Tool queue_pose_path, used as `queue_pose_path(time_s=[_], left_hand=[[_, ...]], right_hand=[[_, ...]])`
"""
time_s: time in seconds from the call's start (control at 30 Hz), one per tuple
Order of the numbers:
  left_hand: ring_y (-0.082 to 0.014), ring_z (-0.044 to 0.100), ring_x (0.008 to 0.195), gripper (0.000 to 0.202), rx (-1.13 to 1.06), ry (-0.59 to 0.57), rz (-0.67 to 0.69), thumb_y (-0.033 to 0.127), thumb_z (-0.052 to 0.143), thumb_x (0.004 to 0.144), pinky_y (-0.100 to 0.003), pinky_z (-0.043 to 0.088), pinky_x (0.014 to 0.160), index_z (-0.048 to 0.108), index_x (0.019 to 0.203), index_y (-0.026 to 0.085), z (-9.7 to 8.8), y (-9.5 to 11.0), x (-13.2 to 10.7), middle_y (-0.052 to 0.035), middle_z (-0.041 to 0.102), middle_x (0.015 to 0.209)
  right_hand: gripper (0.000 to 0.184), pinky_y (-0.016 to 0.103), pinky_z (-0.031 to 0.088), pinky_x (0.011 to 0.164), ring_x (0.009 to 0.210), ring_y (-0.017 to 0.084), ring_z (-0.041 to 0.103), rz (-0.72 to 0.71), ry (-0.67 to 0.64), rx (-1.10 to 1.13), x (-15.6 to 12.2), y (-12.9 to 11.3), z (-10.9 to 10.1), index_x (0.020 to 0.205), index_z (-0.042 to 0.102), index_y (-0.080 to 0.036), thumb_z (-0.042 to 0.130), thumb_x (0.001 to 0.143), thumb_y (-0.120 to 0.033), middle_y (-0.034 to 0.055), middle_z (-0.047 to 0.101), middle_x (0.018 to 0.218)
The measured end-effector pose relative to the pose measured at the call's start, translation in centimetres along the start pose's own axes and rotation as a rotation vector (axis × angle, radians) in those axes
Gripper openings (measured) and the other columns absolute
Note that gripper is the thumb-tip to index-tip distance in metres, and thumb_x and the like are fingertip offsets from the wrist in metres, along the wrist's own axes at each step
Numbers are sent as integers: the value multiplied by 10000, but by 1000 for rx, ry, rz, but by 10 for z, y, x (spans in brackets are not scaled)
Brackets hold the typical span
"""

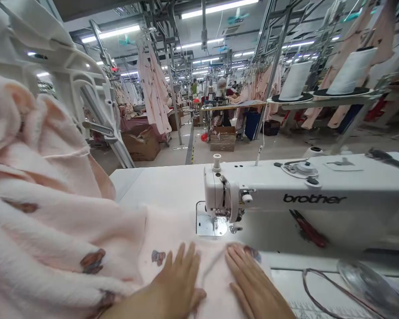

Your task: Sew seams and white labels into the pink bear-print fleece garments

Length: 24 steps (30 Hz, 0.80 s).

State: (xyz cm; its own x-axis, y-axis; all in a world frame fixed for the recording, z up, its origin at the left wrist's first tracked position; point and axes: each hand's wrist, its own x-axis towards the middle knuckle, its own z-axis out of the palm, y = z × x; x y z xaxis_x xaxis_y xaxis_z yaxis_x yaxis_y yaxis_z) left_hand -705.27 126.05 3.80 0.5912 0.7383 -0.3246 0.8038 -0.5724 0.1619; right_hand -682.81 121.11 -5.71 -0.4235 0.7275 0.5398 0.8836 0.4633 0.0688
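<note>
Head view, the fabric: pink printed fabric (73,226) lies flat on the near side of the needle plate (204,225), then rises into a thick heap to the plate's left.
Long axis: the fabric stretches sideways, from the heap at left to just past the plate's right side; a line, crease or seam I cannot tell, slants between the hands.
Far edge: fabric comes right up to the plate's near side; whether it touches the metal is unclear.
Left hand (181,281): palm down on the fabric, fingers straight and slightly spread, pinching nothing, tips just short of the plate's near left corner.
Right hand (251,279): also flat, fingers close together with the thumb apart, gripping nothing, tips off the near right corner; neither hand is clearly nearer.
Room: white tabletop (129,181) shows left of the plate and beyond it.
Right of the plate: the sewing machine (312,177) overhangs; red-handled snips (310,231) lie below it.
Near right of the plate: a looped cord (305,283) and a clear round object (369,283).
</note>
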Motion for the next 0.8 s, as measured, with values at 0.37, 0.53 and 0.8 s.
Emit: queue_pose_path(time_s=[0.37, 0.53, 0.8], left_hand=[[-421, 43, 1381, 806, 191, -77, -204, 584, 396, 884, -620, 254, 1060, 122, 1477, 112, -12, -27, 44, -238, 1, 1498], [-410, -30, 1371, 842, 163, -53, -174, 645, 361, 864, -639, 188, 1068, 116, 1475, 119, -7, -29, 34, -262, -26, 1481], [-412, -84, 1353, 902, 108, -176, -72, 611, 505, 817, -682, 119, 1049, 95, 1473, 146, 5, -22, -3, -234, -61, 1474]], right_hand=[[337, 422, 461, 1004, 1130, 235, 573, 54, -220, 179, 41, 64, 20, 1077, 641, -205, 346, 956, -314, 72, 637, 1167], [336, 435, 554, 859, 1126, 270, 572, -67, -199, 57, 34, 62, 18, 1051, 648, -223, 333, 955, -290, 62, 633, 1179], [282, 362, 242, 1116, 1177, 206, 504, -80, 86, 237, -10, 20, -6, 1162, 557, -191, 431, 918, -260, 34, 594, 1218]])
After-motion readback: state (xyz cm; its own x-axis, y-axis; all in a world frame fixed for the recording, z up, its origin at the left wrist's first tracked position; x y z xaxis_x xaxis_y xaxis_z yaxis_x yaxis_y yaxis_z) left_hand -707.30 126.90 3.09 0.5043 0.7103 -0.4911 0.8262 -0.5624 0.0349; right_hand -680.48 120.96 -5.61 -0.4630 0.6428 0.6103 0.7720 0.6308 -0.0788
